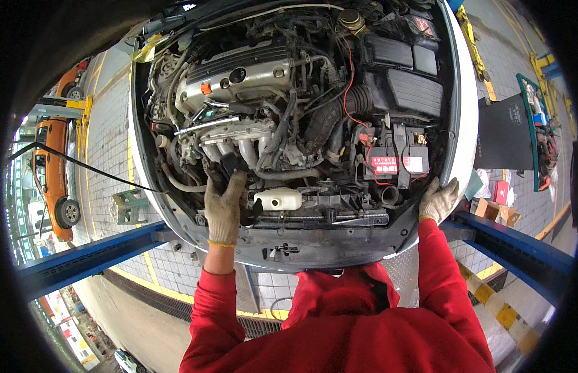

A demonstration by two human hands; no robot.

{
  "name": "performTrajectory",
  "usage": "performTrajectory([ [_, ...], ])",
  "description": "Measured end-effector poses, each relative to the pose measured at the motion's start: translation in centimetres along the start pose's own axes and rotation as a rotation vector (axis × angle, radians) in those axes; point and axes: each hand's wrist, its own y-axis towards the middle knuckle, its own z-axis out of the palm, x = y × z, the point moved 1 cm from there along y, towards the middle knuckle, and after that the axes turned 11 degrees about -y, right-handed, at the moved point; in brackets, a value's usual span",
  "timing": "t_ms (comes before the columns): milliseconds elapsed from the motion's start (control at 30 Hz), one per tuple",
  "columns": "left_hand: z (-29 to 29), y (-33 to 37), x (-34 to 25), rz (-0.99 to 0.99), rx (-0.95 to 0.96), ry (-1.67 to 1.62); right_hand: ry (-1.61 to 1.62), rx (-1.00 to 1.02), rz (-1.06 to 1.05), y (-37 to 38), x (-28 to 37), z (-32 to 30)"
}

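My left hand (224, 210), in a pale knitted glove, reaches over the front of the engine bay. Its fingers are closed around a black blocky thing (229, 163) just in front of the silver intake pipes (246, 153); its kind is not clear, and the glove hides its lower part. My right hand (439, 199), gloved too, rests on the fender edge (458, 152) at the front right corner, fingers apart. Beyond my left hand, a long chrome ratchet or bar (207, 125) lies across the engine (236, 78). A whitish plastic reservoir (278, 199) sits right of my left wrist.
The battery (397, 163) with red wires is at the bay's right, before a black air box (413, 90). Blue lift arms (93, 250) (519, 245) flank the car. A tool board (535, 132) and open cardboard boxes (488, 209) are on the right; an orange vehicle (54, 174) stands left.
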Motion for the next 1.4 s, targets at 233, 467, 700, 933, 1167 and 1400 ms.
performTrajectory([
  [233,-1.0,11.3,-3.2,0.251,0.247,0.320,-0.036,-0.034,-0.015,0.0,0.4,-0.4],
  [467,0.7,29.2,-3.6,0.705,0.372,0.750,-0.025,-0.005,0.005,-0.1,0.4,-0.5],
  [700,7.7,39.4,-2.8,0.163,0.312,0.740,-0.075,-0.039,-0.021,-0.1,0.6,-0.5],
  [933,9.1,46.0,-0.9,0.425,0.285,1.050,-0.039,-0.058,0.005,-0.3,0.6,-0.3],
  [1167,8.0,46.3,-1.1,0.442,0.297,1.204,-0.074,-0.105,-0.024,-0.3,0.7,-0.2],
  [1400,5.5,50.4,-1.0,0.410,0.245,1.332,-0.023,-0.088,-0.016,-0.2,0.6,-0.2],
])
